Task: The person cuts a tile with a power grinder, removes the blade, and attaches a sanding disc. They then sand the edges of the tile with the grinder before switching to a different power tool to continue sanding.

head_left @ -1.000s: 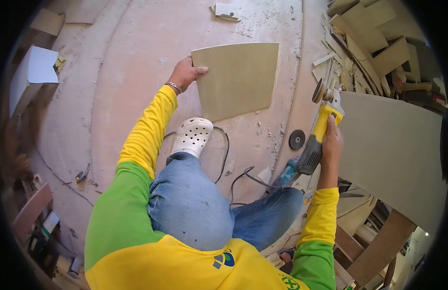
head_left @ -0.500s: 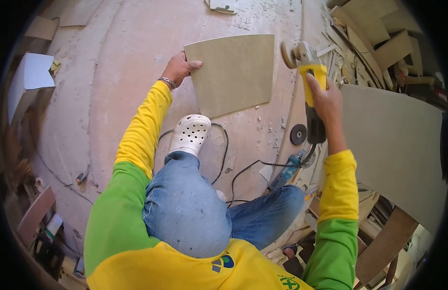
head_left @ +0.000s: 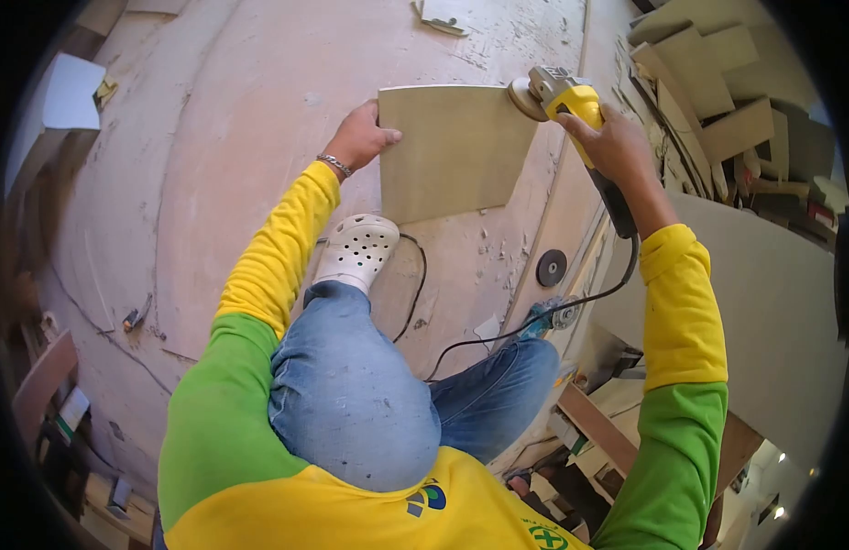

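My left hand (head_left: 363, 143) grips the upper left edge of a flat, tan-grey board (head_left: 452, 156) with a slightly curved top edge, its thumb lying on the face. The board is tilted up off the floor, its lower edge close to my white clog (head_left: 358, 246). In my right hand (head_left: 609, 147) is a yellow and black angle grinder (head_left: 580, 105), fingers wrapped round its body. The grinder's round disc (head_left: 527, 99) is at the board's upper right corner; whether it touches the edge cannot be made out.
A black disc (head_left: 552, 268) and a teal power tool (head_left: 538, 319) lie on the floor by my right knee. The grinder's cord (head_left: 498, 341) runs across my legs. Board offcuts (head_left: 690, 73) pile up at the right, above a large grey panel (head_left: 717, 284). Dust and chips litter the floor.
My right hand has brought the grinder up and left to the board's upper right corner. The board, still in my left hand, has shifted right and tilted. My view has turned slightly.
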Demonstrator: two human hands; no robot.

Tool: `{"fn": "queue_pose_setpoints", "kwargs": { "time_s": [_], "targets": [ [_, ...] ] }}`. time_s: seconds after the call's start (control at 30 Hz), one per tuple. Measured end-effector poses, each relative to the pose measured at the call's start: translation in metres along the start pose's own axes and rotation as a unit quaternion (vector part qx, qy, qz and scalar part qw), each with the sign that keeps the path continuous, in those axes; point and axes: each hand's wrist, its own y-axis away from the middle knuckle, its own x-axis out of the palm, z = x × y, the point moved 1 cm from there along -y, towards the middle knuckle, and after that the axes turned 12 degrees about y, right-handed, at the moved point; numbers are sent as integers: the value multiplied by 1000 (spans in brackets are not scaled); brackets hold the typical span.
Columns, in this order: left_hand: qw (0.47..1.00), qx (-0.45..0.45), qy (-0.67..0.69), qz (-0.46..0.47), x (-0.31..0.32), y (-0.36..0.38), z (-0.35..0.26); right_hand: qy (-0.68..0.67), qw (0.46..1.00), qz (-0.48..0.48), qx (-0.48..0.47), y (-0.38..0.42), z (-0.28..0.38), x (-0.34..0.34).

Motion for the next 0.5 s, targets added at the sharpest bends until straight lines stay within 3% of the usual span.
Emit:
{"fn": "queue_pose_setpoints", "kwargs": {
  "time_s": [0.23,0.3,0.37,0.5],
  "targets": [
    [992,-9,-126,-5,3,7,-14,-7,998,-31,-56,19,59,-4],
    [990,-16,-139,-5,3,8,-20,-1,997,-27,-71,23,79,-4],
    [988,-24,-153,-3,6,9,-25,-36,988,-82,-126,28,100,-6],
    [990,-31,-135,-14,13,17,-36,-39,987,-64,-145,31,127,-12]
  ]
}}
